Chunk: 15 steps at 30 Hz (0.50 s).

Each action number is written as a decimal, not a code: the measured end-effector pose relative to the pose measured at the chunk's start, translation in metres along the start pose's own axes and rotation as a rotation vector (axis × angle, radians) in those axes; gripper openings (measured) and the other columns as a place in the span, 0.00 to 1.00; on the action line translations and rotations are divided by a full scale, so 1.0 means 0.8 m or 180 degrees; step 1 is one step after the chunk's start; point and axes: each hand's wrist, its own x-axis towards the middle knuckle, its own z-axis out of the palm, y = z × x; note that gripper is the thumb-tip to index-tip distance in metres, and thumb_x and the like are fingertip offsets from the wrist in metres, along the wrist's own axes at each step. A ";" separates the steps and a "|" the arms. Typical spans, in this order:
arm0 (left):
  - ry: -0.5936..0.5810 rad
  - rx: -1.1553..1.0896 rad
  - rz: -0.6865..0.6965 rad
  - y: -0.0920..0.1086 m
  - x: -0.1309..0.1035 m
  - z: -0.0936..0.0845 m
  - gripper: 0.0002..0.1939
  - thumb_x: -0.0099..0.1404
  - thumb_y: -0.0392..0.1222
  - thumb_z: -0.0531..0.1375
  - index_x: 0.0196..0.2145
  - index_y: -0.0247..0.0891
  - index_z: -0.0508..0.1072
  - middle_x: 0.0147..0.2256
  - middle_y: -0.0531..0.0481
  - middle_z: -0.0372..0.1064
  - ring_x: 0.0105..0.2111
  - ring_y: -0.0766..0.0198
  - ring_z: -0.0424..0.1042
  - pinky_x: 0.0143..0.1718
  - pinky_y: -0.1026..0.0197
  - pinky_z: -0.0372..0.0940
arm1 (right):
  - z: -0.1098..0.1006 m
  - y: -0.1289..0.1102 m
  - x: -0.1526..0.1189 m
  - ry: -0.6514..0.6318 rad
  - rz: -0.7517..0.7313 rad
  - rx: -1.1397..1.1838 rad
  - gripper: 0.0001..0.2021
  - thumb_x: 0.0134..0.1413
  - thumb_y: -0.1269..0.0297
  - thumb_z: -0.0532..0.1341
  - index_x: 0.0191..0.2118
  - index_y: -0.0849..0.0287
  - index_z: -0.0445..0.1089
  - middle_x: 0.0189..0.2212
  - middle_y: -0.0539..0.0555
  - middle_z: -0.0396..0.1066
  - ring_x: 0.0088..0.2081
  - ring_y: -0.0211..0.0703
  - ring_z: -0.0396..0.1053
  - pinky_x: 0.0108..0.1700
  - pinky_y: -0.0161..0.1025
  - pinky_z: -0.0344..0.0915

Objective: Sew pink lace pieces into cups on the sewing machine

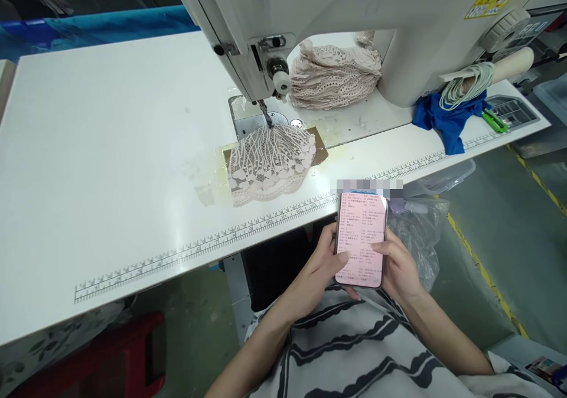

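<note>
A smartphone [361,241] with a lit pinkish screen full of small text is held upright over my lap, just off the table's front edge. My left hand [321,262] grips its left side, thumb lying over the screen. On the other side my right hand [401,265] holds the right edge, its thumb also on the glass. The fingers behind the phone are mostly hidden. Beyond the phone, a piece of beige lace [272,162] lies fanned out under the presser foot [267,114] of the sewing machine [345,2]. Neither hand touches the lace.
A bundle of beige lace [334,76] rests under the machine arm. Blue cloth [452,120], a coil of pale cord [467,88] and a green cutter [495,120] lie at the right. A ruler strip [204,247] runs along the white table [110,150]. A red stool [133,351] stands below left.
</note>
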 end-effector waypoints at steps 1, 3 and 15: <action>0.0000 0.0001 -0.0001 0.000 0.000 0.000 0.25 0.67 0.52 0.56 0.58 0.47 0.53 0.52 0.43 0.60 0.39 0.56 0.73 0.27 0.58 0.74 | 0.000 0.000 0.000 -0.0003 -0.0001 -0.0013 0.22 0.44 0.64 0.62 0.49 0.54 0.69 0.43 0.53 0.75 0.43 0.53 0.70 0.41 0.44 0.67; -0.0001 0.0009 -0.0024 0.000 0.000 0.000 0.26 0.67 0.53 0.56 0.58 0.47 0.53 0.53 0.43 0.60 0.38 0.56 0.73 0.27 0.58 0.75 | 0.000 0.001 0.000 0.0011 -0.0012 -0.0026 0.23 0.45 0.62 0.61 0.51 0.54 0.68 0.43 0.53 0.75 0.44 0.54 0.70 0.42 0.44 0.67; 0.0003 -0.0016 -0.0046 -0.001 0.001 0.001 0.25 0.67 0.54 0.56 0.58 0.48 0.55 0.54 0.44 0.60 0.37 0.59 0.73 0.27 0.59 0.74 | 0.000 0.004 0.001 0.0061 -0.0048 -0.0027 0.23 0.48 0.58 0.60 0.52 0.54 0.68 0.44 0.53 0.75 0.45 0.53 0.70 0.44 0.45 0.66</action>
